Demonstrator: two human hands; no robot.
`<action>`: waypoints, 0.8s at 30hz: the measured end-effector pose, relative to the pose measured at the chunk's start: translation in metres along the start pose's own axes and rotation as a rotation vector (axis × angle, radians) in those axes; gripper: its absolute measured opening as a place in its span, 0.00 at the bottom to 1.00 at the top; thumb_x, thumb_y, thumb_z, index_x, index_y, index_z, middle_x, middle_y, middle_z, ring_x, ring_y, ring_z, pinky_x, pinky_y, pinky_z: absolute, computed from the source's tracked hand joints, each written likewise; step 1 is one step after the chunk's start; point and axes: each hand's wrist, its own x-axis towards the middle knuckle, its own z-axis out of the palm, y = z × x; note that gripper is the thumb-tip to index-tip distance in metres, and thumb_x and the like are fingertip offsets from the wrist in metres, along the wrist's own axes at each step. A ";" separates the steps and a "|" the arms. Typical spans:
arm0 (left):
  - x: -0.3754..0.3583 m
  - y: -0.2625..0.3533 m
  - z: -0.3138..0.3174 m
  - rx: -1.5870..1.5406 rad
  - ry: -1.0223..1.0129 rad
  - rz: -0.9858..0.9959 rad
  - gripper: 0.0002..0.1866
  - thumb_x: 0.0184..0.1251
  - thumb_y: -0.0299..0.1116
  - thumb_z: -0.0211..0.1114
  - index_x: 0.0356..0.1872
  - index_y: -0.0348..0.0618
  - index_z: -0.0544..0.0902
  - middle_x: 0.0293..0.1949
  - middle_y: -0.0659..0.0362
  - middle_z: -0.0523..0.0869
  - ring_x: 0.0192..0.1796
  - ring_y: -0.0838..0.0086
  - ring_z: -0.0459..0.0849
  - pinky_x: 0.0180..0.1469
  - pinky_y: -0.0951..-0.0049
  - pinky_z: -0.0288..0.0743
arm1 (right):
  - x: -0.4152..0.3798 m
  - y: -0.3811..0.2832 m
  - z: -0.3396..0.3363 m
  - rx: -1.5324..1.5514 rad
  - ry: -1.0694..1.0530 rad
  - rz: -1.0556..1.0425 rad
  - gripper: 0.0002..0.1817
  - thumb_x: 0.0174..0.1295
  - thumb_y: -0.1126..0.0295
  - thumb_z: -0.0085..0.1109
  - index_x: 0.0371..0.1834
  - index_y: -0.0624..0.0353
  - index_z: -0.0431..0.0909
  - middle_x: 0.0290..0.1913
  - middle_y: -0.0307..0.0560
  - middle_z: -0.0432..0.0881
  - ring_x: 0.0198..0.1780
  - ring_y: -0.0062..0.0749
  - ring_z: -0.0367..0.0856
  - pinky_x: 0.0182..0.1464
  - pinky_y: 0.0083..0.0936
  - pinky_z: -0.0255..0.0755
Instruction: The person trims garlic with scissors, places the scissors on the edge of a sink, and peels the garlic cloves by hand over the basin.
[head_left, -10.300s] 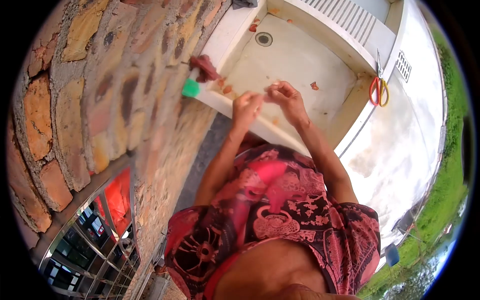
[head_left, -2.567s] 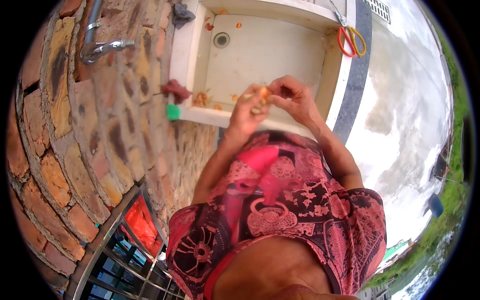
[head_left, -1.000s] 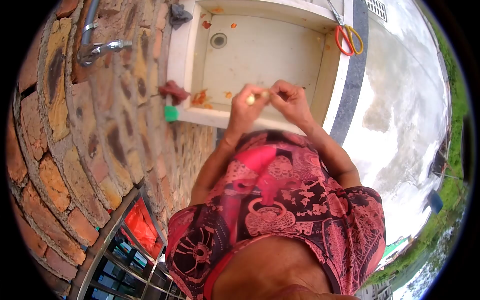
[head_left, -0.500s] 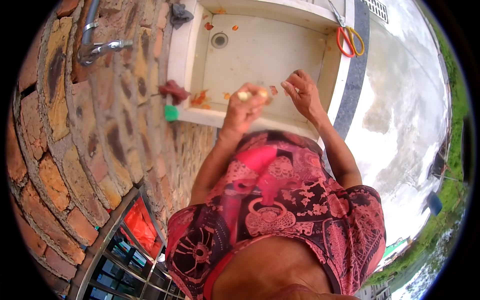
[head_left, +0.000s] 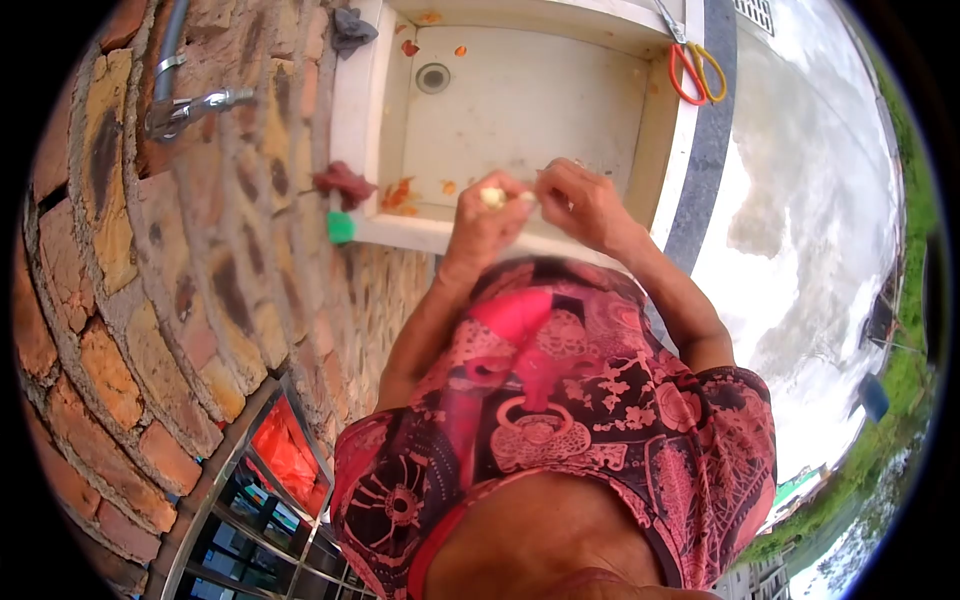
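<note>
My left hand (head_left: 487, 225) is closed around a small, pale cream-coloured piece (head_left: 492, 197), which shows between thumb and fingers over the near side of the sink (head_left: 540, 90). Right beside it, my right hand (head_left: 585, 205) has its fingers curled in a pinch, the tips meeting the left fingertips at the end of the pale piece. Whatever is inside that pinch is hidden by the fingers. Orange-red skin-like scraps (head_left: 398, 194) lie in the near left corner of the sink, and a few more (head_left: 410, 48) are near the drain (head_left: 433, 78).
Red-and-yellow-handled scissors (head_left: 697, 75) rest on the sink's right rim. On the left rim are a dark grey cloth (head_left: 353, 32), a reddish crumpled cloth (head_left: 345, 184) and a green block (head_left: 341, 227). A brick wall (head_left: 150, 300) with a tap (head_left: 205, 103) stands at the left.
My right hand has moved left and closed in on my left hand, fingertips now together. A reddish scrap seen between the hands earlier is no longer visible there.
</note>
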 end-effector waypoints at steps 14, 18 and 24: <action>0.010 -0.001 0.005 -0.349 -0.006 -0.018 0.09 0.57 0.27 0.61 0.39 0.40 0.77 0.25 0.64 0.77 0.17 0.87 0.65 0.15 0.88 0.55 | -0.004 -0.006 0.017 0.785 0.115 0.437 0.05 0.65 0.76 0.49 0.33 0.66 0.71 0.30 0.40 0.76 0.27 0.19 0.77 0.28 0.19 0.79; 0.012 -0.009 -0.006 -0.291 -0.047 0.016 0.08 0.61 0.31 0.59 0.40 0.39 0.76 0.30 0.59 0.77 0.21 0.87 0.68 0.16 0.90 0.57 | -0.004 -0.002 0.020 0.916 0.153 0.462 0.04 0.64 0.75 0.50 0.32 0.64 0.71 0.30 0.40 0.77 0.25 0.19 0.78 0.27 0.16 0.76; 0.019 -0.027 -0.033 -0.682 -0.244 -0.048 0.11 0.66 0.33 0.54 0.44 0.40 0.74 0.36 0.50 0.77 0.24 0.81 0.71 0.16 0.88 0.62 | -0.006 0.025 0.014 0.830 0.206 0.570 0.05 0.64 0.73 0.49 0.30 0.60 0.73 0.28 0.39 0.78 0.23 0.19 0.77 0.26 0.14 0.66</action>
